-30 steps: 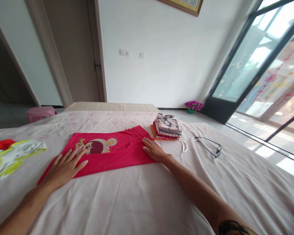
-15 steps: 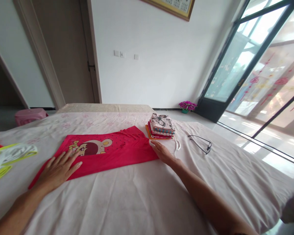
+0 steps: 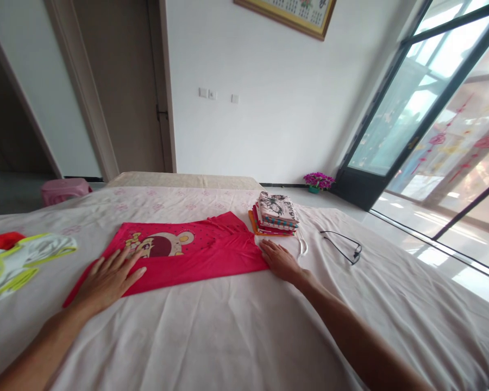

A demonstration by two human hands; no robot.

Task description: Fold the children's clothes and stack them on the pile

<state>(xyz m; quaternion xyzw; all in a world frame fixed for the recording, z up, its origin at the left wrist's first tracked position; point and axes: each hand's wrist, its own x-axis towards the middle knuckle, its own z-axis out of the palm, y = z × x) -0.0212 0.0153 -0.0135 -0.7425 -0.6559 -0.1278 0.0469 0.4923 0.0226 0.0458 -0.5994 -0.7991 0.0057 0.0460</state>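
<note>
A red T-shirt [image 3: 212, 250] with a cartoon mouse-eared figure printed on it lies on the bed sheet, its near side folded over in a long strip. My left hand [image 3: 111, 278] rests palm down on the shirt's left end, fingers stretched out over the edge of the print. At the shirt's right end, my right hand [image 3: 280, 259] lies flat with its fingers extended, touching the red cloth. Just beyond that hand stands a stack of folded clothes [image 3: 277, 213], a pale printed piece on top.
Black-framed glasses [image 3: 344, 245] lie on the sheet [image 3: 204, 331] to the right, beside a white cord [image 3: 303, 245]. White clothing with yellow-green trim [image 3: 28, 262] is heaped at the left. Beyond the bed are a pink stool [image 3: 65, 191] and purple flowers [image 3: 318, 180].
My right hand has turned from partly edge-on to flatter on the shirt's right end. My left hand stays on the shirt. The whole view has shifted slightly.
</note>
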